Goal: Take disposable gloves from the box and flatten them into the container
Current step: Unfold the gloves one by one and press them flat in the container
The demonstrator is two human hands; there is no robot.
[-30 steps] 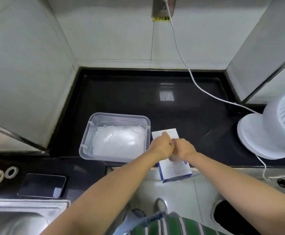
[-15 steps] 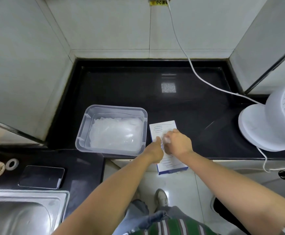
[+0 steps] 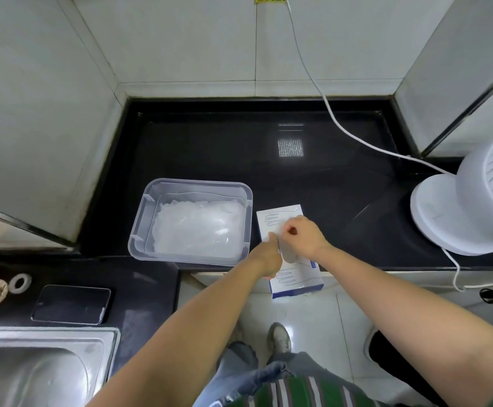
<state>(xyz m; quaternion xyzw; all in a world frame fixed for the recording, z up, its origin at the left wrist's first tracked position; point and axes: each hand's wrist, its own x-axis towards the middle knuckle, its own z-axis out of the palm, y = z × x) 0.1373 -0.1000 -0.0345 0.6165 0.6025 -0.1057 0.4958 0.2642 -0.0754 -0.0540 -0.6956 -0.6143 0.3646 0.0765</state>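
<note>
Your right hand (image 3: 301, 237) has slid farther up the box (image 3: 295, 284), fingers pinching a clear glove (image 3: 282, 230). Your left hand (image 3: 264, 258) has dropped back nearer, curled; grasping what, I can't tell. The box sits at the table (image 3: 268, 171) edge, just right of the container (image 3: 194, 183): next glove's coming out.

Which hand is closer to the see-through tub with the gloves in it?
Left. The left hand is right beside the plastic container's near right corner; the right hand is farther right, over the glove box, pinching a glove.
</note>
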